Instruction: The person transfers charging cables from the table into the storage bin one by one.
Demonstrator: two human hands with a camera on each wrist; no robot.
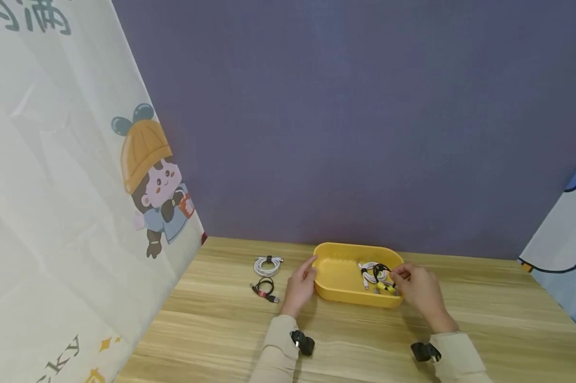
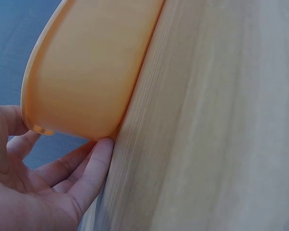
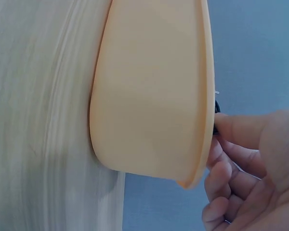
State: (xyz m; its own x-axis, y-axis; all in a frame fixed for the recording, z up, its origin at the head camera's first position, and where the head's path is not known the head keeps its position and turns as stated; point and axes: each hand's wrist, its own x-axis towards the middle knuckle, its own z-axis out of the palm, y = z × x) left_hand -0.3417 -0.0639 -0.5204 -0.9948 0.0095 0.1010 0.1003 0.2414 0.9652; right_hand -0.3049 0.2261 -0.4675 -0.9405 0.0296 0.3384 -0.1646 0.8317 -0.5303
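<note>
A yellow plastic tray [image 1: 338, 274] stands on the wooden table. My left hand [image 1: 298, 290] grips its left end, with fingers at the rim and against the end wall in the left wrist view. Over the right end, my right hand [image 1: 422, 290] pinches a thin black cable [image 1: 380, 268] between thumb and fingertips. Inside the tray beneath it lie a coiled white cable [image 1: 367, 275] with a black tie and a piece with a bright yellow part [image 1: 386, 288]. From the right wrist view, the tray's wall hides most of the black cable.
Left of the tray, a coiled white cable [image 1: 267, 266] with a black strap lies behind a small black cable [image 1: 265, 287] with a red tie. A dark panel [image 1: 355, 122] rises at the table's back edge. A printed white sheet [image 1: 67, 175] hangs on the left.
</note>
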